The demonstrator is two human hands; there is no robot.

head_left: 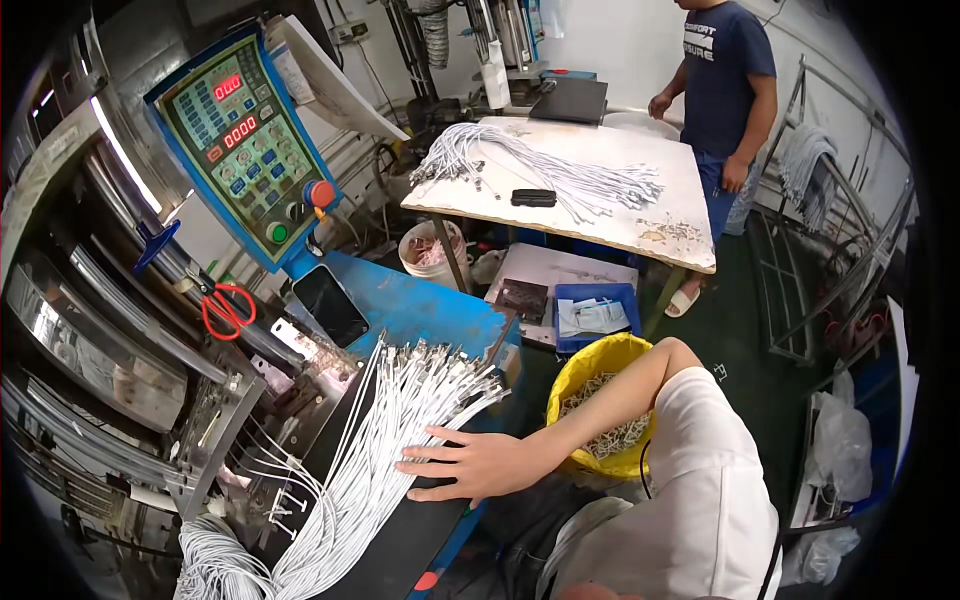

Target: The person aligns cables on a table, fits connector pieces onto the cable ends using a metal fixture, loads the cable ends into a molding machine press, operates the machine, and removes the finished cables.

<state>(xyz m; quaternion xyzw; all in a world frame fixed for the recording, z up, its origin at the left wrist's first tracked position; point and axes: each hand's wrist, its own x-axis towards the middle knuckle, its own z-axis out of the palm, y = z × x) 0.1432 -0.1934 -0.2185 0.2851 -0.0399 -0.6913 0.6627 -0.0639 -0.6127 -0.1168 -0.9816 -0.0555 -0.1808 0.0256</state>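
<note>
My right hand point(475, 466) reaches in from the right and lies palm down, fingers spread, on the edge of a thick bundle of white cables point(385, 440). The bundle stretches over a black surface point(405, 560), its metal connector ends fanned out at the far end. At the near left, part of the cables is looped into a coil point(215, 560). A few strands run from the bundle toward the machine point(215, 425) on the left. Several small white pieces point(287, 515) lie beside the cables. My left hand is not visible.
A control panel point(240, 150) stands at the upper left. Red-handled scissors point(229, 311) hang beside it, and a phone point(330, 305) rests below. A yellow-lined bin point(570, 385) stands under my right forearm. Beyond, a table point(610, 240) bears more cables, with a person point(728, 90) beside it.
</note>
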